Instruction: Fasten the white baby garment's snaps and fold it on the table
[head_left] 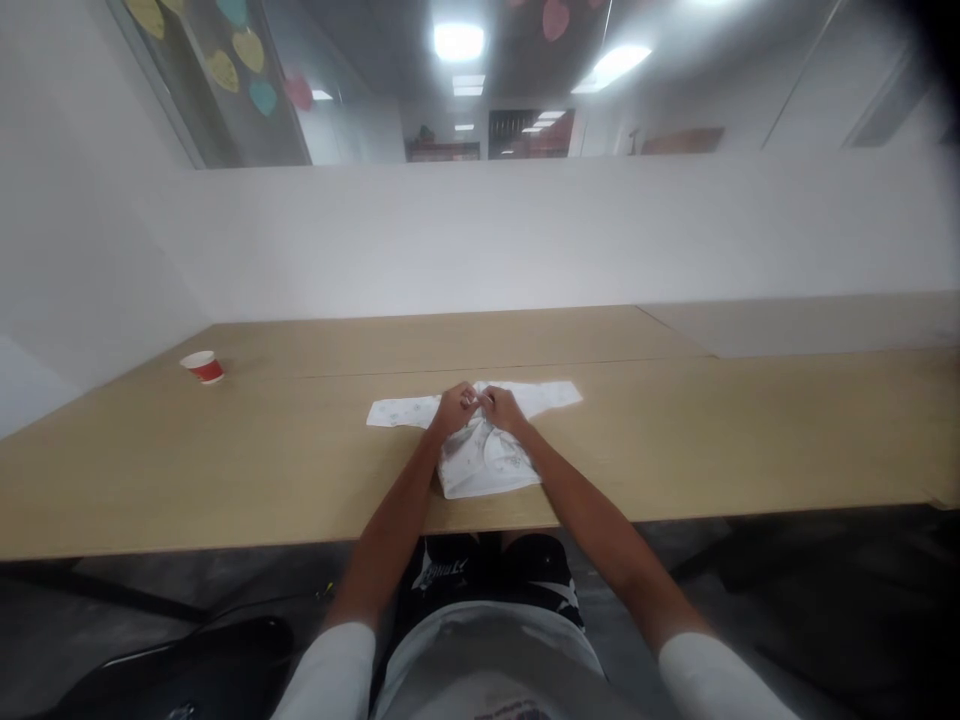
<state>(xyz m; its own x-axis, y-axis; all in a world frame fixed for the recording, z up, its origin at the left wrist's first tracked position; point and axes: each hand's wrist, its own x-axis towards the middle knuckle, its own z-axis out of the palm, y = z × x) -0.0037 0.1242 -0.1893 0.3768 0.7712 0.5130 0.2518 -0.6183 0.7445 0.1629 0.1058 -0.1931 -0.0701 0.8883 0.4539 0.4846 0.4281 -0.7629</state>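
Observation:
A small white long-sleeved shirt (487,462) with a faint print lies on the table, its sleeves spread out to the left and right. My left hand (454,408) is closed on the shirt near the collar, with the fingers pinched together. Close beside it, my right hand (502,408) also pinches the cloth at the upper middle. Between the two hands the fabric is bunched and creased. My fingertips partly hide the exact spot they grip. The lower hem lies toward me near the table's front edge.
The wooden table (300,450) runs across the view, with a seam toward the back. A red and white paper cup (202,366) stands at the far left. Behind is a white wall (525,230) below a window. A black chair (180,670) is at the lower left.

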